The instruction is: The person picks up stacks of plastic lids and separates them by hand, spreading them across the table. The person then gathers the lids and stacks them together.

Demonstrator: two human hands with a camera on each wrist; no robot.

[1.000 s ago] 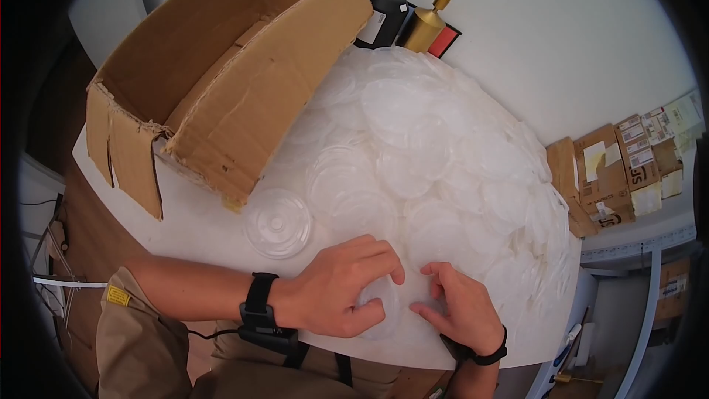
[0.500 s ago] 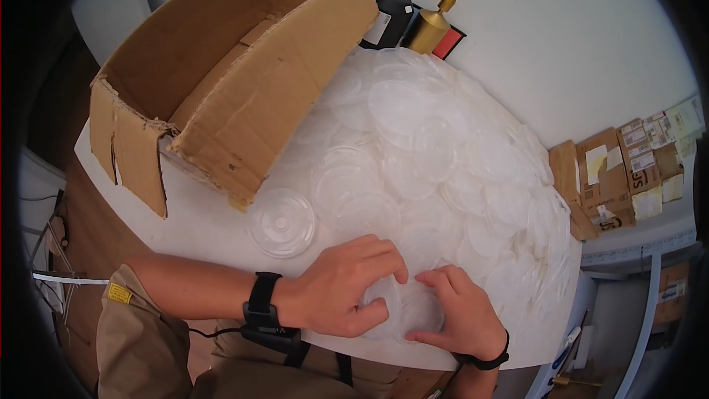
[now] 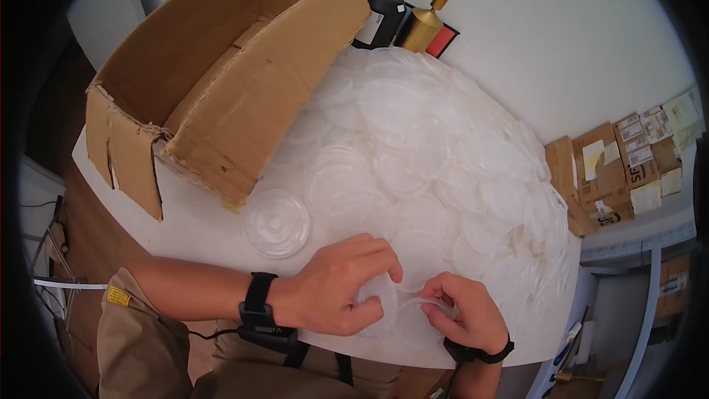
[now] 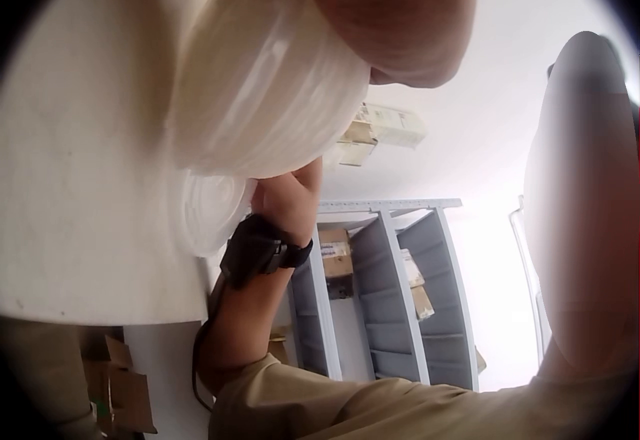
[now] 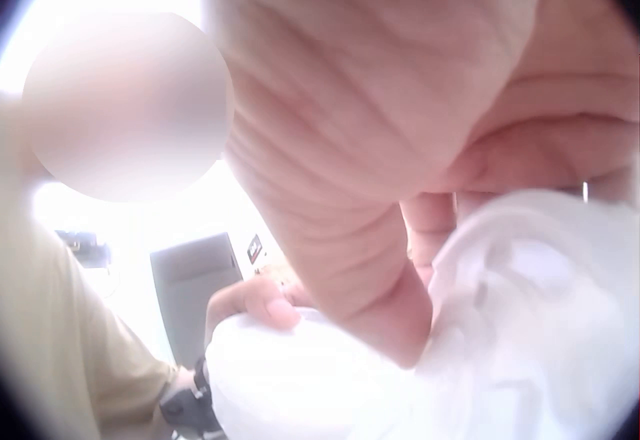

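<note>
In the head view the left hand (image 3: pixel 343 286) curls its fingers and thumb round a stack of clear round lids (image 3: pixel 378 305) near the front table edge; the left wrist view shows the stack (image 4: pixel 270 80) as thick and ribbed. Just to its right, the right hand (image 3: pixel 469 312) pinches a clear lid (image 3: pixel 421 301) between thumb and fingers, its edge close to the stack. The right wrist view shows the thumb against this lid (image 5: pixel 540 310). A single round lid (image 3: pixel 276 223) lies flat beyond the left forearm.
A big heap of clear lids (image 3: pixel 443 155) covers the table's middle and right. An open cardboard box (image 3: pixel 258 96) stands at the back left. Behind are a black container (image 3: pixel 384 18) and a gold one (image 3: pixel 423 28). Cartons (image 3: pixel 602 170) are at the right.
The right hand, open a second ago, reached a lid beside the stack, and now pinches a lid raised at its edge. The left hand has stayed on the stack.
</note>
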